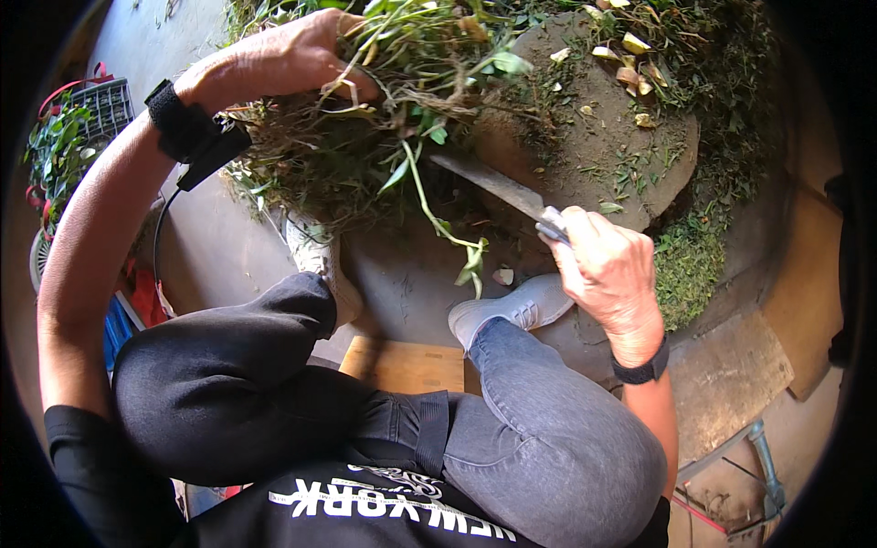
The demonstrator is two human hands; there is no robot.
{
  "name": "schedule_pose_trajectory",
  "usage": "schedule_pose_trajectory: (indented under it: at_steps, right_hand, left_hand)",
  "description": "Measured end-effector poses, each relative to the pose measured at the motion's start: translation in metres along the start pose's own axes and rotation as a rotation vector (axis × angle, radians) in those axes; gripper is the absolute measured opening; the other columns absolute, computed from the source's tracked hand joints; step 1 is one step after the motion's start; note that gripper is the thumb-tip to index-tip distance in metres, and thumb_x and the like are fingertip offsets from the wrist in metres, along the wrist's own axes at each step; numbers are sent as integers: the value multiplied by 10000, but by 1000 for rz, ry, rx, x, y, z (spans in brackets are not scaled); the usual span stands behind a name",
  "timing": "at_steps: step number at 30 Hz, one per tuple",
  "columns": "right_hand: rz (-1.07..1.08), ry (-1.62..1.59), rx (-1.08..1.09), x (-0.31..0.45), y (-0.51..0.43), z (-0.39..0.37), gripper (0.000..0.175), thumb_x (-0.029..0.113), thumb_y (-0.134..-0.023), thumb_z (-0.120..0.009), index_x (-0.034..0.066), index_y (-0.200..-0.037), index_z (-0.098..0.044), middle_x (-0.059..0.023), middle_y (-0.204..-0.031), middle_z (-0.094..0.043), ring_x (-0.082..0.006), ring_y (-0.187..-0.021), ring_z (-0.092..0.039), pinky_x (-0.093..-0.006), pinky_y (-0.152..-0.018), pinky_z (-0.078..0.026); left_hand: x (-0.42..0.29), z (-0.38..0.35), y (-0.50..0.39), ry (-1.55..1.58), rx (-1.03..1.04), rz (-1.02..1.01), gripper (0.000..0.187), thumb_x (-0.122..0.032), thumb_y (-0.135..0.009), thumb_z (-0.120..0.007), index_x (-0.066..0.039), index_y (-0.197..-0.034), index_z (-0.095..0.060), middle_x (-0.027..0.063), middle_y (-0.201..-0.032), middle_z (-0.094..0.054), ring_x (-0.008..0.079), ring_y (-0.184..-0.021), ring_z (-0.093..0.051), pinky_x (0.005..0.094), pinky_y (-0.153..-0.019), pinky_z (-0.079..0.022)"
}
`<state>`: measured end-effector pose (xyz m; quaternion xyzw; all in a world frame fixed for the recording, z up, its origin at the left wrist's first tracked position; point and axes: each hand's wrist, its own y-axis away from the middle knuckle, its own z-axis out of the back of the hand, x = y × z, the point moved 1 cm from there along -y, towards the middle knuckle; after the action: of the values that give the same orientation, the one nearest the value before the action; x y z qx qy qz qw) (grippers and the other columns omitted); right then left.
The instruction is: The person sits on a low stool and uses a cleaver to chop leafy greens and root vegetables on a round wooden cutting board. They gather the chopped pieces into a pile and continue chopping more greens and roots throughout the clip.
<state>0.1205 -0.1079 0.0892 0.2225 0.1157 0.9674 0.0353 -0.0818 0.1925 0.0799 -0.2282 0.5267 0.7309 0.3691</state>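
Note:
My left hand grips a thick bunch of leafy green stems, with pale roots hanging from it. One long stem dangles below the bunch over the floor. A wide-bladed knife is in my right hand, which is closed around its handle. Its blade points up and left, with the tip just under the hanging greens. Beyond the knife is a round chopping block, its top strewn with plant bits and pale yellowish chunks. The bunch hides the block's left part.
Chopped greens are heaped around the block's right side, with a finer pile nearer me. My shoes rest on the floor close by. A wooden board lies at right; a dark crate and leafy plants stand far left.

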Motion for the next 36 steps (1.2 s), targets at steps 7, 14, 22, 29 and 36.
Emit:
schedule_pose_trajectory:
  at_steps: [7,14,22,29,36]
  right_hand:
    - [-79,100,26,-32,23,29,186,145,-789,-682,87,-935,-583,-94,-712,-583,-318,-607,-600,-407,-546,-480]
    - [-186,52,-25,-49,70,50,141,170,-833,-684,78,-846,-579,-98,-683,-590,-315,-594,-605,-405,-521,-464]
    - [-473,-256,-236,-64,119,49,103,120,-921,-636,23,-956,-626,-119,-636,-565,-242,-516,-577,-337,-491,-445]
    - [-254,-522,-582,-31,36,-27,189,144,-978,-577,30,-839,-518,-59,-544,-534,-149,-443,-535,-298,-389,-405]
    - [-424,-363,-301,-30,1,-78,287,294,-986,-540,26,-901,-479,-269,-664,-598,-478,-671,-612,-534,-523,-466]
  left_hand:
    - [-27,-63,-84,-494,-130,-47,623,-354,-777,-788,-8,-1212,-506,188,-899,-669,321,-844,-662,424,-739,-519]
    - [-15,-95,-79,-596,-309,-161,581,-183,-801,-677,10,-1300,-449,208,-1166,-584,397,-1060,-600,446,-866,-526]
    - [-37,-158,-79,-964,-547,-66,244,-130,-833,-538,-65,-1069,-541,90,-997,-568,254,-914,-598,412,-753,-495]
    - [-35,-155,-80,-917,-576,-101,230,-140,-832,-545,-79,-1054,-548,88,-998,-581,262,-931,-605,417,-760,-501]
    - [-42,-148,-78,-858,-510,-89,234,-134,-821,-553,-79,-1049,-557,85,-986,-582,264,-932,-600,411,-766,-481]
